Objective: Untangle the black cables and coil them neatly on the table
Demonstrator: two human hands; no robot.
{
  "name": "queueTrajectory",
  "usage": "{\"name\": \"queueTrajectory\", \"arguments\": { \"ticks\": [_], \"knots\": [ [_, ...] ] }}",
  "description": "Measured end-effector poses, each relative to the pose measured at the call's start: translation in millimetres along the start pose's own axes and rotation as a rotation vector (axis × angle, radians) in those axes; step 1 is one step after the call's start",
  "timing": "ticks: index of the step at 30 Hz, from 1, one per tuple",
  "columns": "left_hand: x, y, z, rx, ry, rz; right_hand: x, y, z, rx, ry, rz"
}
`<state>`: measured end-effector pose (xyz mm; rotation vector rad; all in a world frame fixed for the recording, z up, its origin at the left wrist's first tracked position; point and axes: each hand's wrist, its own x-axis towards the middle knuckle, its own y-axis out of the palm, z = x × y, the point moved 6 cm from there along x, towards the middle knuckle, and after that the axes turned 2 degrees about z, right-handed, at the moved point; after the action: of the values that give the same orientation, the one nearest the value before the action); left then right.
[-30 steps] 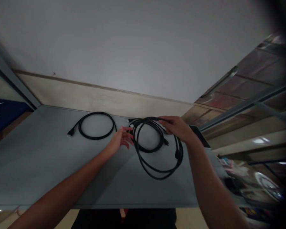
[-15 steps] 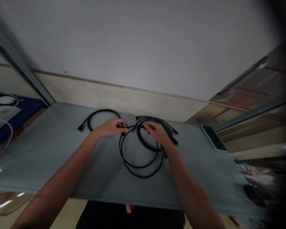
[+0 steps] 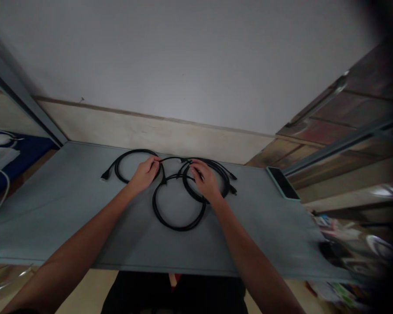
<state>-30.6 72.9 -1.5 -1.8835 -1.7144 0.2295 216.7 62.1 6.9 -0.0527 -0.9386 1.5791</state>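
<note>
While left hand (image 3: 146, 173) pinches black cable (image 3: 171, 158), right hand (image 3: 205, 181) curls over right coil (image 3: 228, 185), grip unclear; likely loop-shaping, next move calls for slack control.

A small workshop or storeroom-like work corner; the exact kind of place is unclear.
A plain grey worktop (image 3: 124, 235) with a thin raised edge crosses the lower half of the frame, carrying coiled black cables (image 3: 180, 227) and a phone-like device (image 3: 284, 184); a metal post (image 3: 18, 89) slants down at the left. Behind rise a smooth pale panel (image 3: 183, 65) and a stained cream strip (image 3: 167, 131), with worn, brick-like blocks (image 3: 334, 131) at right. A blue surface (image 3: 31, 157) with white items lies at far left, and blurred clutter (image 3: 343, 237) fills the lower right.
</note>
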Motion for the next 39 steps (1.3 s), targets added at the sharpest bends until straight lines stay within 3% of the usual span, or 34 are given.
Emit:
{"name": "queueTrajectory", "arguments": {
  "ticks": [3, 8, 13, 16, 18, 22, 26, 28, 32, 34, 36, 39],
  "knots": [
    [-2.9, 4.2, -7.1, 0.144, 0.093, 0.061, 0.7, -1.7, -20.4, 0.09, 0.171, -0.011],
    [-6.4, 10.0, -21.3, 0.278, 0.23, 0.148, 0.4, 0.4, -30.7, 0.171, 0.201, 0.154],
    [-14.1, 17.9, -11.6, -0.004, -0.011, 0.639, -7.3, 13.8, -33.7, 0.275, 0.292, 0.472],
    [-21.9, 18.0, -7.6, -0.078, -0.103, 0.835, -10.2, 17.4, -32.4, 0.295, 0.341, 0.536],
    [-20.6, 14.9, -7.8, -0.131, -0.107, 0.822, -9.6, 14.3, -32.1, 0.367, 0.383, 0.507],
    [-12.1, 7.0, -7.6, -0.257, -0.147, 0.669, -6.1, -2.8, -37.9, 0.633, 0.461, 0.347],
    [-11.8, 3.0, -10.3, -0.367, -0.195, 0.65, -7.4, -14.6, -49.7, 0.792, 0.529, 0.251],
    [-16.4, 3.1, -11.2, -0.354, -0.212, 0.731, -12.9, -9.5, -51.1, 0.808, 0.585, 0.366],
    [-39.6, 10.4, -9.0, -0.346, -0.311, 1.118, -37.0, 12.4, -37.8, 0.817, 0.684, 0.895],
    [-46.8, 10.8, -7.4, -0.372, -0.344, 1.224, -43.5, 14.2, -32.3, 0.819, 0.681, 1.022],
    [-43.7, 7.5, -4.8, -0.403, -0.355, 1.171, -40.0, 9.2, -33.3, 0.833, 0.657, 0.969],
    [-29.6, -2.2, -1.0, -0.47, -0.356, 0.937, -23.2, -8.2, -46.1, 0.878, 0.605, 0.634]
  ]
}}
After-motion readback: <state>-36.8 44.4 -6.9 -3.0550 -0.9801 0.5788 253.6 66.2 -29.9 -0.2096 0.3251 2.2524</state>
